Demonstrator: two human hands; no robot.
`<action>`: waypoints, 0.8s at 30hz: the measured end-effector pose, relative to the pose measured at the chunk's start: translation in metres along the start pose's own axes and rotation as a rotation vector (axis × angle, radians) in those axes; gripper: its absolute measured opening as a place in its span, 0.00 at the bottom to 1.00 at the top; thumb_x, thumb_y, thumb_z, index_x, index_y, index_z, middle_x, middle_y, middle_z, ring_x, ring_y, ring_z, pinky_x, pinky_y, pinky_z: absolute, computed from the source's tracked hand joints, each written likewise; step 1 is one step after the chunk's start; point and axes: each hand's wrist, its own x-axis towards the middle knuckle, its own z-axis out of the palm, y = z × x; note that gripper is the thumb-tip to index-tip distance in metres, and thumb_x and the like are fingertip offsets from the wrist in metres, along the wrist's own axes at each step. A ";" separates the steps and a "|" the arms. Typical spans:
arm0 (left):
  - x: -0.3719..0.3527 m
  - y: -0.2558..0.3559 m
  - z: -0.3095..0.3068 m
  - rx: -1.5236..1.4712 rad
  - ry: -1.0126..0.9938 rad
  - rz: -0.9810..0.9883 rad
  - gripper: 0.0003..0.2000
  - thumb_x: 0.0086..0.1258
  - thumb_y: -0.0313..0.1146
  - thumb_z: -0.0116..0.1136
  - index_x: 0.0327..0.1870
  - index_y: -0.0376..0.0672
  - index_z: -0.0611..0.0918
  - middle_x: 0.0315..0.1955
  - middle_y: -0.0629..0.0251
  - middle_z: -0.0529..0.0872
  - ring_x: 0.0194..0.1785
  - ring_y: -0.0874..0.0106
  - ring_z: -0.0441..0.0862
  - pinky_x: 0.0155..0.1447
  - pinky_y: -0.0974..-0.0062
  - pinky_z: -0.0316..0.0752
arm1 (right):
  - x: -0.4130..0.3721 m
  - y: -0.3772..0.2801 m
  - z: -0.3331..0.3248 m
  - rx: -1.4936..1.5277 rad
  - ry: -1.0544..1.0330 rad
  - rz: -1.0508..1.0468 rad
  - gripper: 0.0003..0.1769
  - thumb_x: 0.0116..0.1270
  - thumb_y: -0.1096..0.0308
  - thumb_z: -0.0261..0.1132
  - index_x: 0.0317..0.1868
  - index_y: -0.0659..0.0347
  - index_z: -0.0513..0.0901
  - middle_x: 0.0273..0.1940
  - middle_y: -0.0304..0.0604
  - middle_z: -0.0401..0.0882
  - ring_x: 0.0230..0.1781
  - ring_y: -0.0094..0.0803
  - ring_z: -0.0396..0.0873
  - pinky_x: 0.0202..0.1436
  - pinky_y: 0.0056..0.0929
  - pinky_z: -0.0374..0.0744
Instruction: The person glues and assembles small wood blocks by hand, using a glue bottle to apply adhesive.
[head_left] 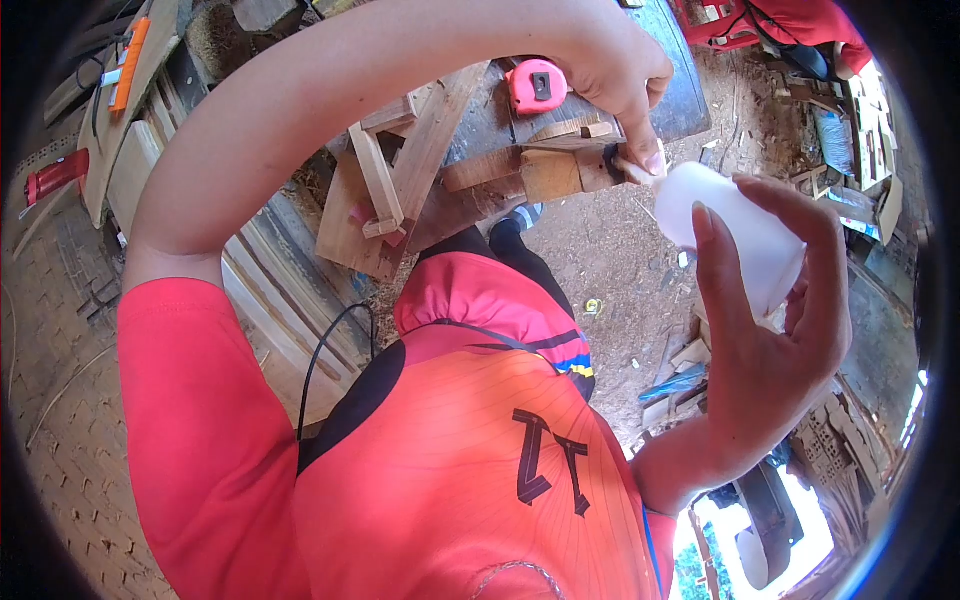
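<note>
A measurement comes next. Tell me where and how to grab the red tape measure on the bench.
Probably pinch the tape measure case across its narrow rim from above: it lies flat on the bench, broad face up. Come in on the side away from the left hand, close beside it; the right hand holds the white bottle.

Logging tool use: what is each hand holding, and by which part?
The right hand holds a white bottle around its body. The left hand rests on a wooden block at the bench edge; whether it has a grip cannot be told.
</note>
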 end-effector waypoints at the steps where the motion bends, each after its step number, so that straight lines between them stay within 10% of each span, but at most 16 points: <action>1: -0.001 0.000 -0.001 -0.011 -0.010 0.003 0.43 0.61 0.65 0.75 0.64 0.34 0.81 0.48 0.46 0.91 0.49 0.57 0.90 0.53 0.60 0.82 | -0.002 0.002 -0.001 -0.017 0.001 0.001 0.17 0.65 0.77 0.79 0.52 0.62 0.87 0.47 0.41 0.89 0.46 0.28 0.88 0.49 0.28 0.87; 24: 0.001 0.003 0.003 0.040 0.024 0.007 0.42 0.60 0.66 0.75 0.62 0.35 0.81 0.48 0.47 0.91 0.49 0.57 0.89 0.53 0.60 0.82 | -0.010 0.011 0.005 -0.042 0.056 -0.119 0.20 0.61 0.82 0.79 0.53 0.63 0.88 0.52 0.46 0.90 0.50 0.33 0.89 0.50 0.33 0.89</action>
